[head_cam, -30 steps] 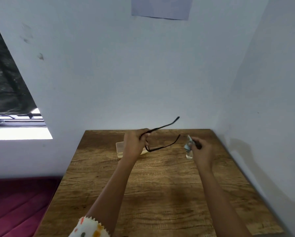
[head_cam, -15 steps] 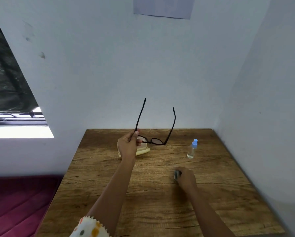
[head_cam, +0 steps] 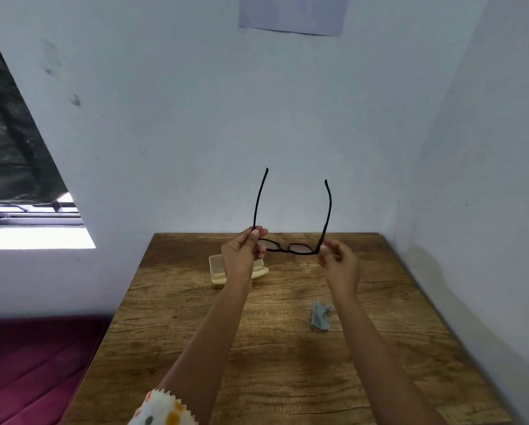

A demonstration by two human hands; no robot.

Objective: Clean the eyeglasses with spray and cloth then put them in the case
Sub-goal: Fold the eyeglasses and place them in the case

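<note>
Head view is showing the case (head_cam: 218,268) lying open at the table's (head_cam: 287,378) far left, waiting. Your left hand (head_cam: 241,256) is pinching the eyeglasses (head_cam: 287,248) at one hinge, your right hand (head_cam: 338,262) is closing on the other, temples pointing up. Farther right, the cloth (head_cam: 320,315) is lying loose on the wood. Wiping looks finished; you are probably nearing folding and casing. No spray bottle is showing.

Wooden table (head_cam: 287,378) against pale wall (head_cam: 180,118); paper sheet (head_cam: 291,13) on wall; window (head_cam: 27,222) left; maroon floor (head_cam: 27,363).
</note>
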